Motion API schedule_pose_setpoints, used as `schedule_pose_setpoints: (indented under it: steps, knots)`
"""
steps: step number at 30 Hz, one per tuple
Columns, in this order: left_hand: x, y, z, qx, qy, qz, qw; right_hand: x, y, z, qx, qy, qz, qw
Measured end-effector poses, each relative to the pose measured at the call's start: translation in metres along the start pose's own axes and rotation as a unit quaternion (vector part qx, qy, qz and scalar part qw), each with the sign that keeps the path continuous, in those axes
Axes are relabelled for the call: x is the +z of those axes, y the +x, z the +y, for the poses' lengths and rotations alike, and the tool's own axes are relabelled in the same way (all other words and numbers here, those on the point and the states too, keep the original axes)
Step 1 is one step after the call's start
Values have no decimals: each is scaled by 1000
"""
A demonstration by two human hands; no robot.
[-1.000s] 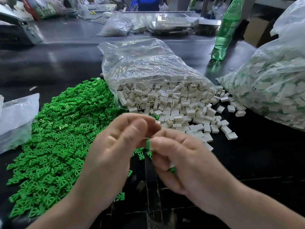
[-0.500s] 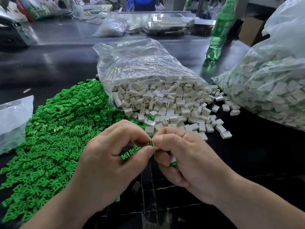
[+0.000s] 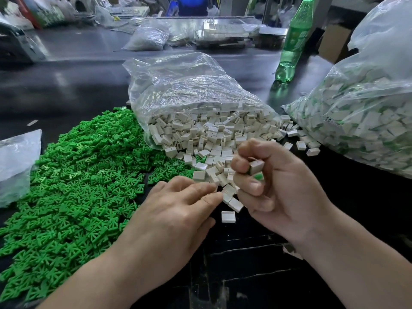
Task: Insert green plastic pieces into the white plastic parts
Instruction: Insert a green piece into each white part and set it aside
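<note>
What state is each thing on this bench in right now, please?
Left hand, fingertips at a loose white part; grip unclear.
Right hand, fingers curled round a second white part, green showing under it.
Middle bag, lying on its side, mouth open, white parts spilling out.
Right bag, bulging with white-and-green parts.
Green pieces, loose heap on the table.
Bottle, upright.

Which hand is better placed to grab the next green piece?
Left: the left hand lies beside the green pile, while the right hand is farther away and grips a white part.
</note>
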State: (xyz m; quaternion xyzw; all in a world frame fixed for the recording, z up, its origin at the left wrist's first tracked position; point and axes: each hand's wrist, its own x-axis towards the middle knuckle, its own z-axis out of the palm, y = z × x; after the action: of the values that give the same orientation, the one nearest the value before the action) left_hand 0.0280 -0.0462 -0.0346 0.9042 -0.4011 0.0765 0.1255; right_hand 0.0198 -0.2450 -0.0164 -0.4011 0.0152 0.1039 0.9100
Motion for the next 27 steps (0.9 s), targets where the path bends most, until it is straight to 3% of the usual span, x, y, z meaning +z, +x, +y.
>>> schedule_pose_setpoints:
  steps: [3,14,18,22,24,27]
  knots:
    - [0,1,-1,6,20,-1,1000,-1,0,3,14,-68,30,997]
    - [1,2,-3,-43,32,4,999,1,-1,5,20,-141,48,989]
    - [-4,2,-1,-42,-3,59,997,2,-2,8,8,-196,51,979]
    - [-12,1,-2,-94,-97,163,977,4,-5,13,2,-327,43,944]
    - [-13,0,2,-96,-113,177,973,6,-8,17,30,-363,19,931]
    - [-15,-3,7,-85,-154,174,969,10,-9,17,52,-334,-23,941]
